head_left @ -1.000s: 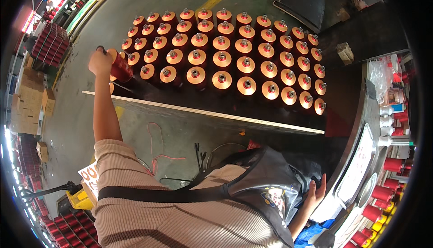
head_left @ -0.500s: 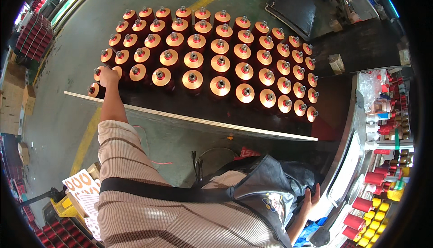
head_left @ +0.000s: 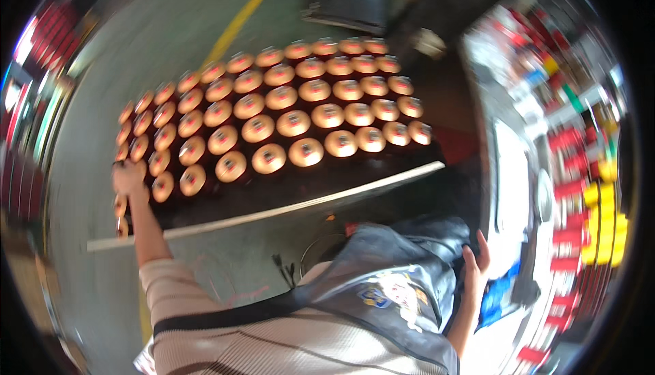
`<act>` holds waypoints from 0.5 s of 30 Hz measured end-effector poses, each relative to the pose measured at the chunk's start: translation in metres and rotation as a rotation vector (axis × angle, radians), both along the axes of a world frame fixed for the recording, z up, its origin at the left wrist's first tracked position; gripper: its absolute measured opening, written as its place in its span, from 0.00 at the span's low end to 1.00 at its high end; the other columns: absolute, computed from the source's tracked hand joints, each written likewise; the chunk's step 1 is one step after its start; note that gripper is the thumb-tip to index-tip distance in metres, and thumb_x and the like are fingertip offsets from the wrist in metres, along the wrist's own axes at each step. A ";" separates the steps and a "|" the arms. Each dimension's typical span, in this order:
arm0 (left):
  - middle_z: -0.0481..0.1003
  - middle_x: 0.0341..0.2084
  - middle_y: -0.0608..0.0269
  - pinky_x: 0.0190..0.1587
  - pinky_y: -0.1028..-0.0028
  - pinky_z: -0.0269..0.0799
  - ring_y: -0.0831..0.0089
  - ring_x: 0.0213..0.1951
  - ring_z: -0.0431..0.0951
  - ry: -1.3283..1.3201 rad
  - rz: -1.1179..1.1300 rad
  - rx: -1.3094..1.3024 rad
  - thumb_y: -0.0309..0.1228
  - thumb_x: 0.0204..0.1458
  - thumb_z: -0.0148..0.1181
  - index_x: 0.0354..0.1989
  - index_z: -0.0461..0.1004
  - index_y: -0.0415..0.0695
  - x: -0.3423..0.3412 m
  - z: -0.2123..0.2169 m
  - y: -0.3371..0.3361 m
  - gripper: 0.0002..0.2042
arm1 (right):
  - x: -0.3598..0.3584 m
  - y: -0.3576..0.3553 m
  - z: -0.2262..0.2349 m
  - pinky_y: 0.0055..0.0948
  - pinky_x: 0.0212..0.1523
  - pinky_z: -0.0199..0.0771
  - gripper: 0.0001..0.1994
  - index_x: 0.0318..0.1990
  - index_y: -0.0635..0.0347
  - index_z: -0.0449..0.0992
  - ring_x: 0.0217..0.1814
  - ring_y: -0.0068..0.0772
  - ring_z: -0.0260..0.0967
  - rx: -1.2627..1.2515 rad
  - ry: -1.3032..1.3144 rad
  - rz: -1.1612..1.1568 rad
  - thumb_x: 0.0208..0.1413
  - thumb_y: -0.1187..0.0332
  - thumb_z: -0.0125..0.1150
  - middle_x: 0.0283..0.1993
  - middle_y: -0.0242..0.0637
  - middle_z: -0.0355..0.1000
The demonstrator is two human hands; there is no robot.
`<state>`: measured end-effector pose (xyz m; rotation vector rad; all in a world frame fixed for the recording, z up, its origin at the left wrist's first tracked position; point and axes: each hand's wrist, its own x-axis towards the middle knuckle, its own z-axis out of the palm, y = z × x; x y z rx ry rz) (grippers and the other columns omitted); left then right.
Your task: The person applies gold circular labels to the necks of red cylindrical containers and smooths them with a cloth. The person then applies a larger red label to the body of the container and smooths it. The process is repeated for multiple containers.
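Note:
Rows of dark red cylinders with gold disc tops and small pegs (head_left: pixel 271 159) stand upright on a dark board (head_left: pixel 225 201) with a pale front edge. At the near left end of the rows, my left hand (head_left: pixel 128 178) reaches over the discs, its fingers curled down among the tops. Motion blur hides what those fingers hold, if anything. My right hand (head_left: pixel 476 260) is at the right beside the black apron (head_left: pixel 409 276), thumb and fingers apart. It appears to hold nothing.
To the right runs a bench (head_left: pixel 488 184) with a white panel (head_left: pixel 512 170). Beyond it are red spools (head_left: pixel 566 238) and yellow spools (head_left: pixel 600 225). Cables (head_left: pixel 283 269) lie on the floor near the board. A dark flat panel (head_left: pixel 344 6) lies at the back.
The whole view has turned and blurred, so the rows appear tilted and further left. My left hand stays at the left end of the rows. My right hand remains beside the apron.

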<state>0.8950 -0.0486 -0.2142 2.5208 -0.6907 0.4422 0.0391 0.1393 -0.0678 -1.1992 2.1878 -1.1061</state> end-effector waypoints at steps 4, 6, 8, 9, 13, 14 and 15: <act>0.82 0.36 0.47 0.44 0.61 0.77 0.55 0.40 0.82 0.119 -0.571 -0.421 0.36 0.59 0.62 0.45 0.78 0.34 -0.092 0.030 -0.146 0.16 | 0.069 -0.001 0.063 0.22 0.41 0.61 0.27 0.66 0.55 0.72 0.39 0.20 0.62 -0.003 -0.231 -0.187 0.57 0.72 0.63 0.46 0.30 0.71; 0.82 0.36 0.56 0.45 0.67 0.76 0.68 0.39 0.81 0.285 -0.917 -0.685 0.34 0.61 0.62 0.47 0.78 0.35 -0.199 0.069 -0.206 0.14 | 0.061 0.005 0.064 0.22 0.40 0.60 0.25 0.65 0.55 0.74 0.38 0.19 0.61 -0.080 -0.314 -0.140 0.58 0.73 0.63 0.43 0.28 0.70; 0.81 0.40 0.63 0.48 0.73 0.75 0.78 0.41 0.78 0.459 -1.212 -0.465 0.33 0.63 0.61 0.51 0.77 0.37 -0.376 0.140 -0.204 0.13 | 0.050 0.032 0.082 0.15 0.20 0.52 0.20 0.61 0.57 0.76 0.19 0.09 0.54 -0.208 -0.480 -0.184 0.61 0.71 0.63 0.25 0.18 0.67; 0.81 0.42 0.65 0.50 0.74 0.74 0.79 0.42 0.77 0.608 -1.479 -0.618 0.31 0.62 0.61 0.53 0.77 0.37 -0.469 0.168 -0.184 0.14 | 0.035 0.050 0.078 0.15 0.19 0.53 0.18 0.59 0.59 0.78 0.17 0.10 0.55 -0.260 -0.540 -0.230 0.63 0.69 0.62 0.22 0.19 0.66; 0.79 0.53 0.51 0.59 0.65 0.72 0.59 0.54 0.79 0.248 -2.264 -0.604 0.24 0.54 0.63 0.49 0.80 0.37 -0.691 0.262 -0.085 0.14 | 0.016 0.119 0.078 0.18 0.24 0.64 0.14 0.46 0.63 0.82 0.24 0.17 0.66 -0.531 -0.742 -0.644 0.65 0.61 0.59 0.32 0.30 0.76; 0.79 0.51 0.47 0.58 0.62 0.74 0.54 0.54 0.79 0.241 -2.403 -0.652 0.24 0.51 0.65 0.41 0.80 0.35 -0.734 0.270 -0.065 0.10 | 0.009 0.133 0.070 0.18 0.27 0.68 0.13 0.44 0.64 0.82 0.28 0.20 0.70 -0.702 -0.865 -0.721 0.65 0.62 0.59 0.36 0.33 0.77; 0.80 0.48 0.47 0.51 0.60 0.76 0.52 0.49 0.80 0.077 -2.525 -0.716 0.24 0.50 0.65 0.31 0.78 0.34 -0.774 0.278 -0.048 0.05 | 0.001 0.149 0.060 0.19 0.29 0.71 0.12 0.42 0.64 0.82 0.31 0.24 0.73 -0.873 -0.983 -0.790 0.65 0.64 0.58 0.40 0.36 0.78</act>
